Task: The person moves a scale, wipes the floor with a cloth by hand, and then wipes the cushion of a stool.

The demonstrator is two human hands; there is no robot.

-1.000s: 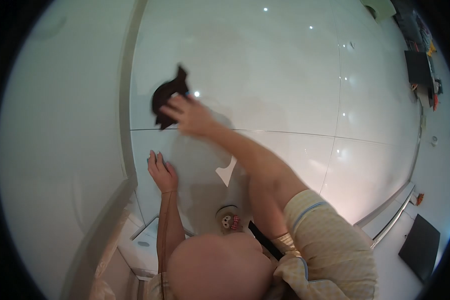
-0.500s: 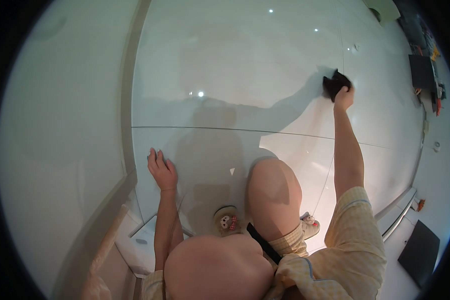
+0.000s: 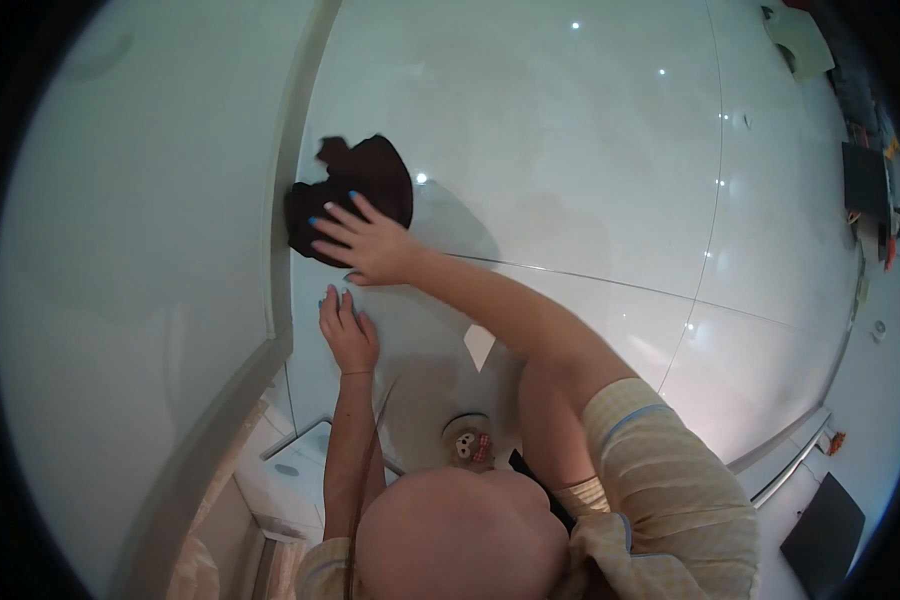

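Note:
A dark brown cloth lies spread and crumpled on the glossy white floor tiles, against the wall's base. My right hand rests flat on its lower part, fingers spread, with blue and white nails showing. Just below, my left hand is on the floor with its fingers extended and nothing in it. The two hands are close together but appear apart.
A pale wall with a skirting edge runs along the left. My slipper is on the floor below. A white box-like object stands at lower left. Dark flat objects are at the far right.
My right hand has swung from the far right across to the left, bringing the cloth to the wall. The cloth, bunched before, is now spread out. My left hand stays on the floor.

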